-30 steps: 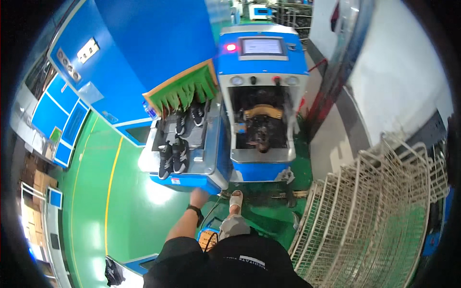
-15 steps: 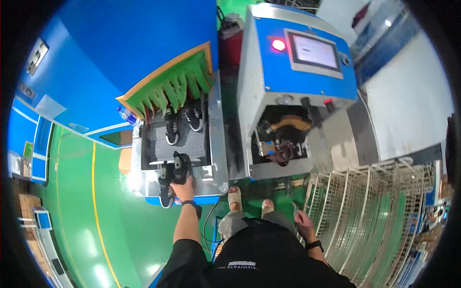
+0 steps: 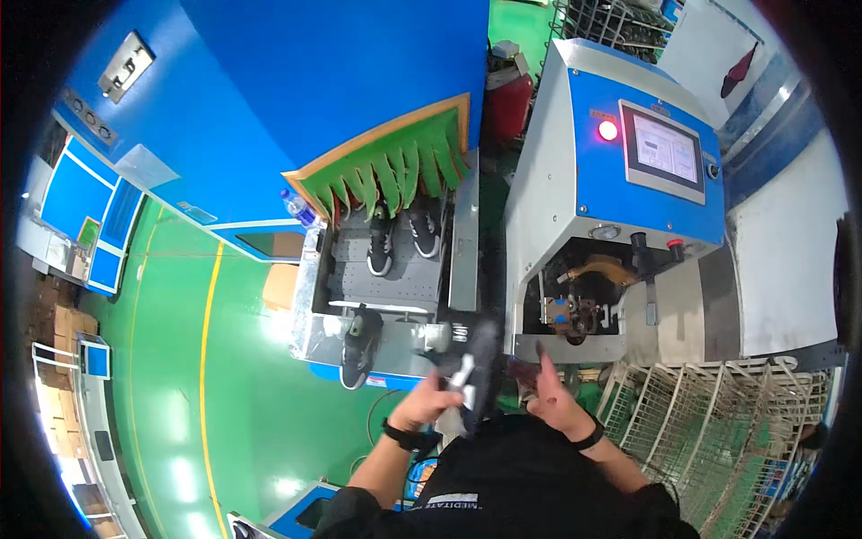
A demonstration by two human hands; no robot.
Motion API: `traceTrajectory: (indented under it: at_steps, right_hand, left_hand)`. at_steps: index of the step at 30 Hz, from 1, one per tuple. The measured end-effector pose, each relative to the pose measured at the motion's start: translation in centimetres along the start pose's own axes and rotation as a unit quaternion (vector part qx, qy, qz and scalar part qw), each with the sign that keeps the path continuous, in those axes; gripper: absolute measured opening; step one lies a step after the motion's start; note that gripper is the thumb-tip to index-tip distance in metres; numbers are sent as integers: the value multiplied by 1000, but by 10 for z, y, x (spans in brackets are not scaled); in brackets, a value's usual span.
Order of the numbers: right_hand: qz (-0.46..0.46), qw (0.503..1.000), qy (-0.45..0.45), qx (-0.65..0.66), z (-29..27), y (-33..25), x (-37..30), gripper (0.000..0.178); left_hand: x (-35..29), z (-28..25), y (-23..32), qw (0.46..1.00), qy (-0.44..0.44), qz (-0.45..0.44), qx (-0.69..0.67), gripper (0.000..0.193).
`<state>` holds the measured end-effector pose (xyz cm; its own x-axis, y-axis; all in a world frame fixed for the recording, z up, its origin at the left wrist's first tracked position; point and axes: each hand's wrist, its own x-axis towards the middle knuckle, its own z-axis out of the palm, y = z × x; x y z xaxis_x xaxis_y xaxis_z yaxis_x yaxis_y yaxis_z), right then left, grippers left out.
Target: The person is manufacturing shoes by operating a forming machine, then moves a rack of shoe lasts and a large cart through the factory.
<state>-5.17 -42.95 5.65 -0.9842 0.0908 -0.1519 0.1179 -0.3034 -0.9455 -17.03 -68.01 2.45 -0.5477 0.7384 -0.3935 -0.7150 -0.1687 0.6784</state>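
Note:
My left hand [image 3: 424, 404] grips a black shoe with white stripes [image 3: 483, 355], raised in front of my body and blurred by motion. My right hand [image 3: 558, 406] is a short way right of that shoe, apart from it. Something thin and dark [image 3: 540, 352] sticks up at its fingers, too blurred to name. Another dark shoe [image 3: 360, 346] rests on the front ledge of the blue machine, toe toward me. Farther in, two black shoes with white soles, one on the left [image 3: 380, 244] and one on the right [image 3: 424, 232], lie on the grey perforated bed [image 3: 377, 292].
Green fabric strips [image 3: 386, 171] hang over the machine's opening. To the right stands a blue-and-white machine with a screen [image 3: 663, 151] and a lit red button [image 3: 608, 131]. A wire rack [image 3: 682, 413] is at the lower right. A bottle [image 3: 298, 208] stands left of the opening.
My left hand has lifted one shoe off the ledge and brought it right, toward my body. My right hand has risen from my side toward it. The view has shifted too.

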Motion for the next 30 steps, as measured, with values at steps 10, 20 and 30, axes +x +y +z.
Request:
traceTrajectory:
  at_steps: [10,20,30]
  right_hand:
    - [-199,976,86,-26,-16,-74,18,119]
    - [-13,979,136,152,-179,-44,-48,96]
    - [24,892,161,421,-186,-64,-66,70]
  left_hand:
    - [77,141,-13,929,228,134,257,67]
    - [107,221,-59,749,-17,220,624,27]
    - [125,198,-51,984,26,51,168,41]
